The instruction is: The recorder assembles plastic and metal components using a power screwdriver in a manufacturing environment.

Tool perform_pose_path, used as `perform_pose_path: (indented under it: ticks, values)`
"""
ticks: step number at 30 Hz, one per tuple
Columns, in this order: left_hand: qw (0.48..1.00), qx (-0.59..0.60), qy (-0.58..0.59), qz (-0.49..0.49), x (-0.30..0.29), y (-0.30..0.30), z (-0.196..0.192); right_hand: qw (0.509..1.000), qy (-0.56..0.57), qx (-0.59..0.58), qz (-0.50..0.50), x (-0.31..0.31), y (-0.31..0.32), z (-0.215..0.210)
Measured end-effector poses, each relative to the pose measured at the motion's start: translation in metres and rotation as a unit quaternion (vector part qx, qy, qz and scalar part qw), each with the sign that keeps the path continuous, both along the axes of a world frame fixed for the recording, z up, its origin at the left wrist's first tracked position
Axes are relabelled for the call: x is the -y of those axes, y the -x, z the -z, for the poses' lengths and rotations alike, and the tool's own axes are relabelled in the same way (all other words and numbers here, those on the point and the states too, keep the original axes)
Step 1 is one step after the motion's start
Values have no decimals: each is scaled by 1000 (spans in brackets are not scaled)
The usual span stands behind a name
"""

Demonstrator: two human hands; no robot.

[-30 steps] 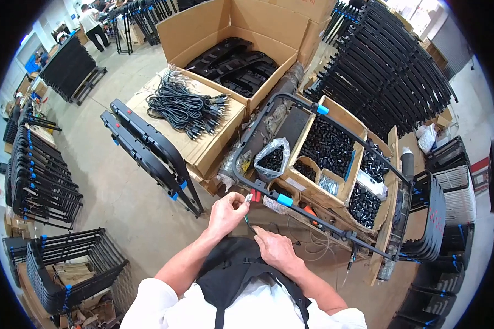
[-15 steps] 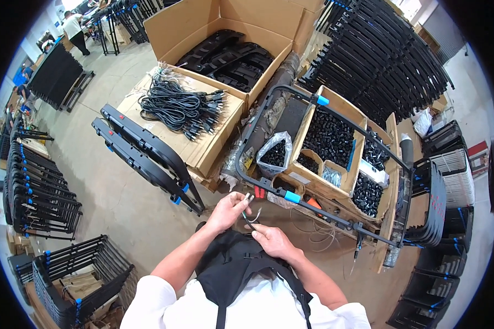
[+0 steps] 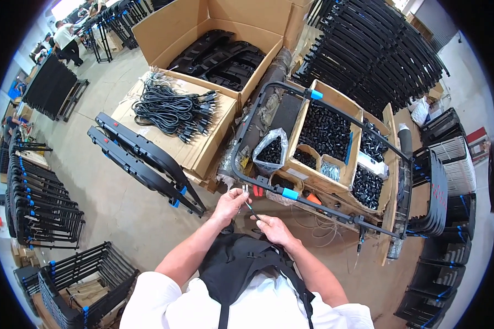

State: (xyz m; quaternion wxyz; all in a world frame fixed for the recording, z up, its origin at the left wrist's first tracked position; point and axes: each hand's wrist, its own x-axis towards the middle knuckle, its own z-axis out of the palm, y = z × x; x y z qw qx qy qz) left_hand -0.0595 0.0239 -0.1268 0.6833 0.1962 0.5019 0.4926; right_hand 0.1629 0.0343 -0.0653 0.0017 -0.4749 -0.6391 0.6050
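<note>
A small metal part [image 3: 246, 190] is pinched in the left hand [image 3: 230, 202]; a thin black wire [image 3: 251, 209] is gripped by the right hand [image 3: 273, 228]. A black tubular frame [image 3: 269, 186] over cardboard bins lies at twelve o'clock, concrete floor [image 3: 110, 203] at nine.

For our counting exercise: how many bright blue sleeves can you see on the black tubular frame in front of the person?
2: one blue sleeve at the black tubular frame's far corner, another blue sleeve on its near rail beside the hands. Others may be hidden.
</note>
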Motion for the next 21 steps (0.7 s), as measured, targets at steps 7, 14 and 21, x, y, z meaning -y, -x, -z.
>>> perform_pose_path:
  ticks: [7,14,21]
  values:
    - [986,-145,-25,-75,-11,-25,18,1000,-2,16,15,-4,1,21]
    - [979,-205,-10,14,-21,-16,5,998,-54,-17,21,-3,-3,49]
    - [979,-193,33,62,-30,-1,4,997,-57,-42,20,-5,6,51]
